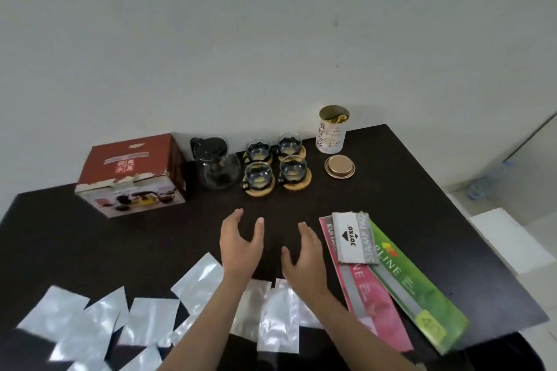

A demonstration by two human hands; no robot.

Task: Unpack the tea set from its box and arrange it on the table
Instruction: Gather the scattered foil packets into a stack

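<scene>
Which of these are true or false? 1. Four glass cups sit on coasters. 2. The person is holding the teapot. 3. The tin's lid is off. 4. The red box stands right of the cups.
1. True: four glass cups sit on round coasters, two by two.
2. False: the left hand and right hand hover open and hold nothing; the teapot stands on the table.
3. True: the lid lies beside the open tin.
4. False: the red box stands left of the teapot and cups.
</scene>
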